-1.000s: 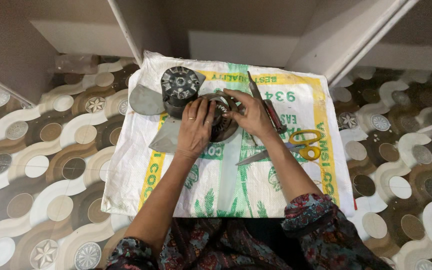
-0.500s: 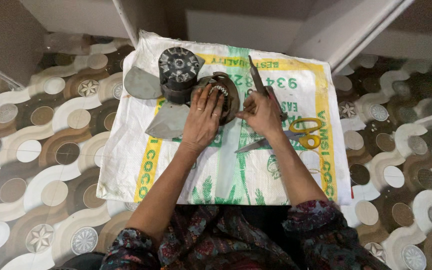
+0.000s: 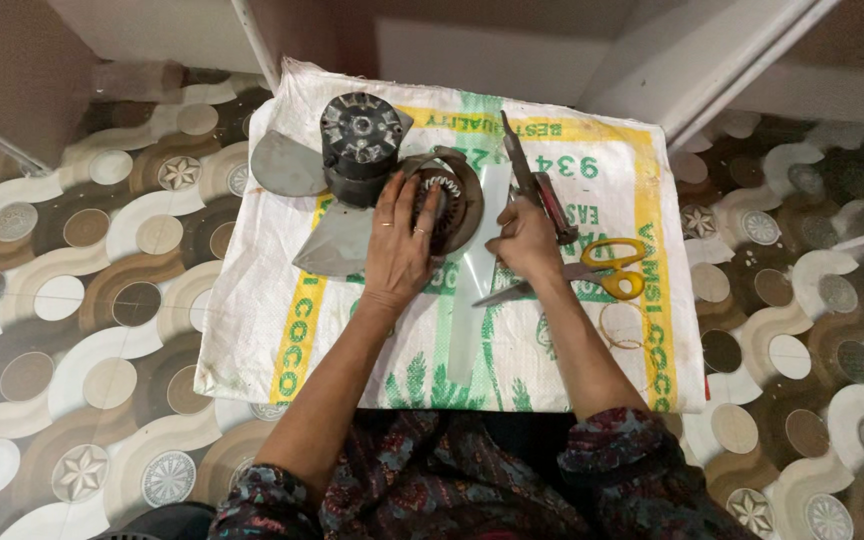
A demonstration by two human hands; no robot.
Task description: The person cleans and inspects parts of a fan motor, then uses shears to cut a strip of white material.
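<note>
Two bare hands work over a white woven sack [image 3: 252, 300] spread on patterned floor tiles: the left hand [image 3: 399, 243] lies flat, fingers spread, on a round motor stator [image 3: 452, 200] at the sack's upper middle, while the right hand [image 3: 524, 240], which a moment ago also touched the stator, has drawn back and now pinches a pale strip [image 3: 474, 290] just beside it. Around the stator sit a fan motor with grey blades [image 3: 357, 140] at its far-left side, red-handled pliers [image 3: 542, 190] and yellow-handled scissors [image 3: 592, 272] to its right, the scissors lying partly under the right wrist.

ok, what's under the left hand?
The left hand rests on a round dark stator with copper windings, lying on the printed white woven sack. The stator's covered left portion can't be seen.
</note>
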